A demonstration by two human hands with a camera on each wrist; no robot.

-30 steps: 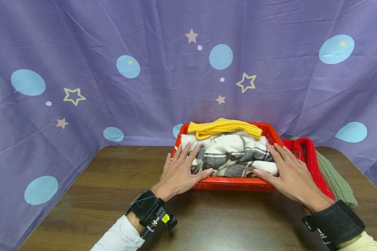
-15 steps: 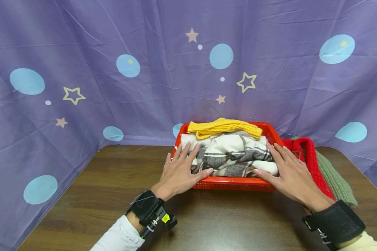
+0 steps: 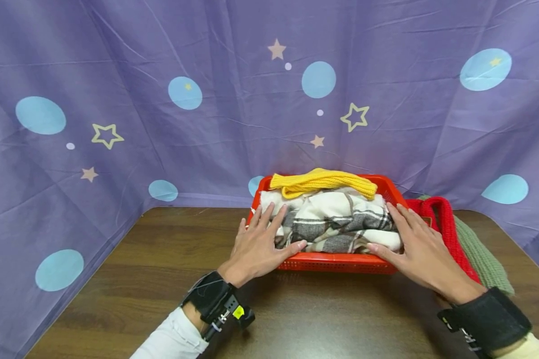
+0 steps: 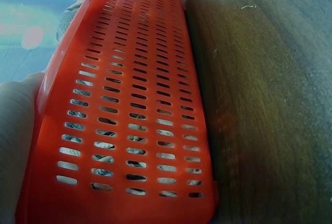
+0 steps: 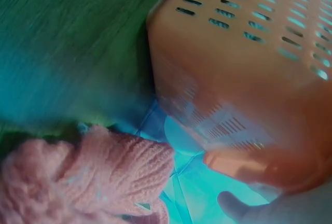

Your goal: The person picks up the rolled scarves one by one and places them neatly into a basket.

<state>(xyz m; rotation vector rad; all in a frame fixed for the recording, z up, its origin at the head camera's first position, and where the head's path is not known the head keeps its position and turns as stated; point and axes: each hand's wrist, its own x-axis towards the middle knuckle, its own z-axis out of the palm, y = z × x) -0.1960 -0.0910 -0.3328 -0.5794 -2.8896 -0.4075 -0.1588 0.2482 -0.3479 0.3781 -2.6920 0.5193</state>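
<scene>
A red plastic basket (image 3: 337,263) with slotted walls stands on the table. White, grey and brown plaid cloth (image 3: 328,214) fills it, and a folded yellow ribbed knit (image 3: 323,182) lies on top along the back. My left hand (image 3: 258,247) rests at the basket's left front corner, fingers spread and the thumb along the front rim. At the right end, my right hand (image 3: 419,249) lies over the corner with its fingers stretched forward. The slotted front wall (image 4: 129,89) fills the left wrist view, the hand (image 4: 15,130) at its rim.
Right of the basket lies a red knit (image 3: 453,244), also visible as a chunky knit (image 5: 104,177) in the right wrist view. A green knit (image 3: 482,254) lies beside it. Brown wooden table (image 3: 170,259) extends left and in front. Behind hangs a purple curtain (image 3: 233,124).
My right hand has shifted slightly to the right at the basket's corner. The left hand, basket and cloths look nearly the same.
</scene>
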